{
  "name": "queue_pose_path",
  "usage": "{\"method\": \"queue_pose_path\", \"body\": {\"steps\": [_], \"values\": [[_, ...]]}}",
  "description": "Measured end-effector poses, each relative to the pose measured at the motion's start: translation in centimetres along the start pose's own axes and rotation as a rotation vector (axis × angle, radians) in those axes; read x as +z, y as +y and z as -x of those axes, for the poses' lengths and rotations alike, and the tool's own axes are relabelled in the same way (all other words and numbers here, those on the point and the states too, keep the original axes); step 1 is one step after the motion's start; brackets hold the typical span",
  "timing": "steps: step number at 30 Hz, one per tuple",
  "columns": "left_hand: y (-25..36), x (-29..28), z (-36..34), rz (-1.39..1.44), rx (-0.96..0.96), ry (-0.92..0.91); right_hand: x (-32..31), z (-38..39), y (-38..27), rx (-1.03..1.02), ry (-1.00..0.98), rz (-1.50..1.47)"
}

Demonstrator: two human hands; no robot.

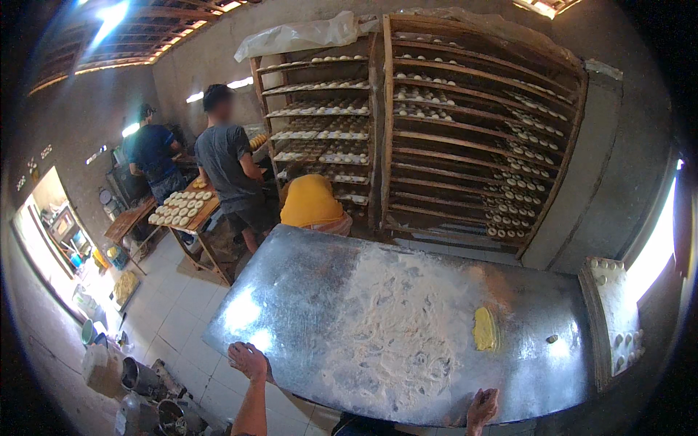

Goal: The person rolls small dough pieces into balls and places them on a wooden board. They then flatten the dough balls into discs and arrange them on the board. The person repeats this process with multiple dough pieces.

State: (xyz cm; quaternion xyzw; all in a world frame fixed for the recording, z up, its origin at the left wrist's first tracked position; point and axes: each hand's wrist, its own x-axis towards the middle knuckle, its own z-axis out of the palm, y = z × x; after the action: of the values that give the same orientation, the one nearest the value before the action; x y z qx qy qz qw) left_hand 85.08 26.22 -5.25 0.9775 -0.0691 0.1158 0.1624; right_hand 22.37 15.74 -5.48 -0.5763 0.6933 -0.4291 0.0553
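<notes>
My left hand (249, 360) rests on the near left edge of a large metal table (291, 291), fingers curled over the rim and holding nothing. At the table's near edge, further right, my right hand (481, 407) presses on the metal, also with nothing in it. A wide patch of white flour (396, 320) covers the middle of the table. A flat yellow piece of dough (485, 328) lies to the right of the flour, beyond my right hand. A small dark lump (552, 338) sits near it.
Two tall wooden racks (465, 123) with trays of dough pieces stand behind the table. A person in a yellow shirt (311, 201) crouches by them. Two more people stand at a wooden board of dough rounds (182, 207) on the left. Metal pots (145, 378) sit on the tiled floor.
</notes>
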Motion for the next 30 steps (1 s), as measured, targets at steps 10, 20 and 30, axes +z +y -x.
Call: {"method": "queue_pose_path", "body": {"steps": [10,20,30], "values": [[-0.5,0.6,-0.1,-0.013,0.015,0.001,0.0,0.0,-0.2,-0.008,-0.001,0.047],[-0.7,0.5,-0.3,0.021,-0.006,0.040,-0.2,0.2,-0.5,0.029,-0.029,0.054],[-0.9,0.3,-0.3,0.060,0.002,0.013,-0.5,0.0,-1.5,0.066,-0.043,0.044]]}}
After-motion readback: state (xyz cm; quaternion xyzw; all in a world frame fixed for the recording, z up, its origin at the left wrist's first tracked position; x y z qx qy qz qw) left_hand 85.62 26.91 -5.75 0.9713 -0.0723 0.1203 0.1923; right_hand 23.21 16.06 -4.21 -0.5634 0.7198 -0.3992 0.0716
